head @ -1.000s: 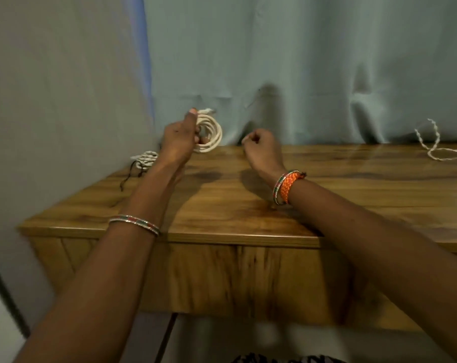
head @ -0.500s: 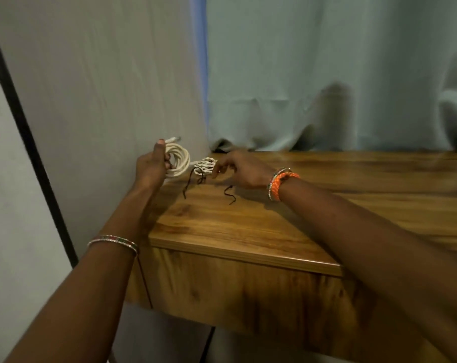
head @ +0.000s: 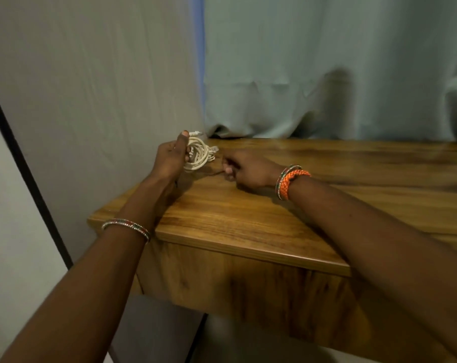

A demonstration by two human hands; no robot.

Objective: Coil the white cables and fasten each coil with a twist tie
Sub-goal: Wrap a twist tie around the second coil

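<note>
While the left hand grips the coiled white cable over the far left corner of the wooden table, thumb up against the loops, the right hand just beside it has fingers curled, seemingly pinching a thin dark twist tie, blurred.

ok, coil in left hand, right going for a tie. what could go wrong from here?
1. The left hand holds the cable coil on one side only; the free loops could spring loose.
2. The coil sits near the table corner; dropped, it may fall off.
3. The right hand pinches something thin and blurred; it could slip.
</note>
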